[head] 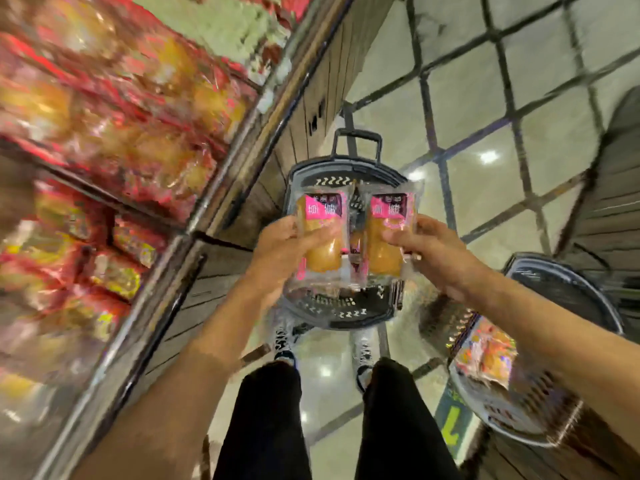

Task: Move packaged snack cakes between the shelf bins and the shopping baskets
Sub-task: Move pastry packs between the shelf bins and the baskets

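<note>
Gripping one clear-wrapped golden snack cake with a pink label each, both hands are raised side by side in front of the person. The left hand [287,247] has its fingers curled round the lower left edge of the left snack cake [320,237], thumb across the wrapper's front. The right hand [429,247] pinches the right snack cake [389,233] at its lower right edge in the same way. The two packets stand nearly upright, their inner edges touching or just overlapping (blur makes it hard to tell which).

Directly beneath them on the floor sits a dark grey plastic shopping basket with a pull handle [346,317]; at least one more packet shows inside it, between the two held cakes. A second grey plastic shopping basket [526,417] stands to the right, partly behind the right forearm, with several orange-and-pink packets [485,351] in it.

On the left runs the shelf, with bins of blurred red and yellow wrapped cakes [104,116] behind a metal rail. Black trouser legs and patterned shoes stand on the glossy pale tiled floor [485,81].
</note>
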